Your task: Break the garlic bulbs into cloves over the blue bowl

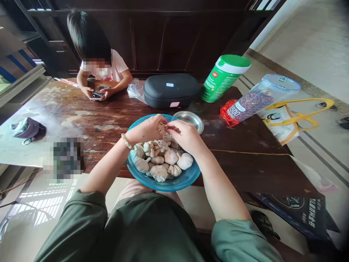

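A blue plastic bowl (196, 177) full of whole garlic bulbs (159, 173) stands at the table's front edge, close to my body. Above its far side, my left hand (147, 129) is closed around a garlic bulb (161, 128), mostly covered by the fingers. The fingers of my right hand (185, 134) pinch at the top of that same bulb, at its papery skin or stem. Just behind the bowl sits a shallow metal dish (196, 119), partly hidden by my right hand.
On the wooden table (109, 120) stand a black case (170, 91), a green can (223, 78) and a tilted clear jar (255, 98) by red plastic (227, 112). A small pouch (25, 128) lies left. Across the table, another person (102, 69) holds a phone (99, 93).
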Demonstrator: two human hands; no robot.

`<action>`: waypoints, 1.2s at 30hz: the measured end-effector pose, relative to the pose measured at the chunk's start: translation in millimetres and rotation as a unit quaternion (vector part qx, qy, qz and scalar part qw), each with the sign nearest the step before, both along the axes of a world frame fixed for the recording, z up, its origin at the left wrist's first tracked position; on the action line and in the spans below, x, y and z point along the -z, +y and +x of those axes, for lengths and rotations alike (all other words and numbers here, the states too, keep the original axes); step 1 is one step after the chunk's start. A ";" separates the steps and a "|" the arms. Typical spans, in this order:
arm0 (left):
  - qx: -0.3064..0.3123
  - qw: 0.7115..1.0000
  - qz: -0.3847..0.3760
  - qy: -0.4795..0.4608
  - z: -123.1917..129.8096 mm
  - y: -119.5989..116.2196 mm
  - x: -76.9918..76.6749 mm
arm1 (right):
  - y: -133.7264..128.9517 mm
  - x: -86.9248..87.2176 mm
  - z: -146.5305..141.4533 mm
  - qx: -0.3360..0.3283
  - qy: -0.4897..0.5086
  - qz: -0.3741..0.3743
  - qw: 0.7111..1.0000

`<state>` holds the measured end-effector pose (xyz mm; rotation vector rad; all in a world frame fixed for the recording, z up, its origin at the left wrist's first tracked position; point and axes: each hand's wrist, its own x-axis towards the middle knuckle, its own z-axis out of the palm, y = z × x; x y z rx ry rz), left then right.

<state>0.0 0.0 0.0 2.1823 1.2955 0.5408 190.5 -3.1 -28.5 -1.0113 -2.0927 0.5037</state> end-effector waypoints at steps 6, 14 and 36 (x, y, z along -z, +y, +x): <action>0.051 0.999 0.014 -0.009 -5.5 5.8 9.8 | -4.4 -2.1 -1.9 0.003 -0.031 0.037 0.999; 0.083 0.996 -0.025 0.009 -6.4 1.4 3.5 | -8.9 -3.9 -2.4 0.013 -0.118 0.087 0.989; 0.085 0.993 -0.065 -0.054 -9.8 0.7 -1.0 | -11.9 -3.6 -4.5 0.051 -0.102 0.100 0.988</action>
